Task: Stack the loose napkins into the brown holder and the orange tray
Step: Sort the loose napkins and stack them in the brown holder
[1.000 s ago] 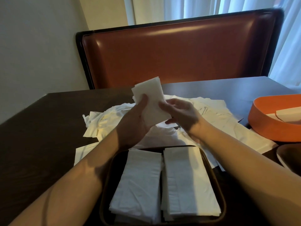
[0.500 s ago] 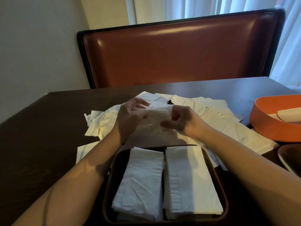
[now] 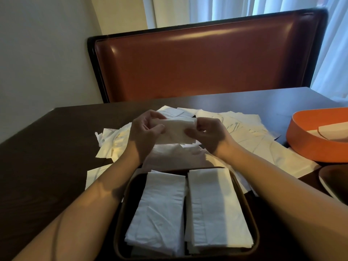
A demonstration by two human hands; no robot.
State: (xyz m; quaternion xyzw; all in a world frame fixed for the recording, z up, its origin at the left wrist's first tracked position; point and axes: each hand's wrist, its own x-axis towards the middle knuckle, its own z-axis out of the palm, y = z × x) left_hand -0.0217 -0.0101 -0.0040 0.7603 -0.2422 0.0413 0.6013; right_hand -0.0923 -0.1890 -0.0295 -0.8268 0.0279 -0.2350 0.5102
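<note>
Left hand (image 3: 145, 136) and right hand (image 3: 209, 134) pinching opposite ends of one napkin (image 3: 178, 131), held above the loose pile (image 3: 244, 132), beyond the holder (image 3: 123, 210). Two stacks in holder. Tray (image 3: 312, 146) right of holder, on table (image 3: 47, 147).

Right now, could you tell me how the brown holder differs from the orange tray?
The brown holder sits nearest the person, fully in view; the orange tray stands at the right, cut by the picture's edge. The brown holder carries two side-by-side napkin stacks; the orange tray shows only a few napkins. Both rest on the dark table.
</note>
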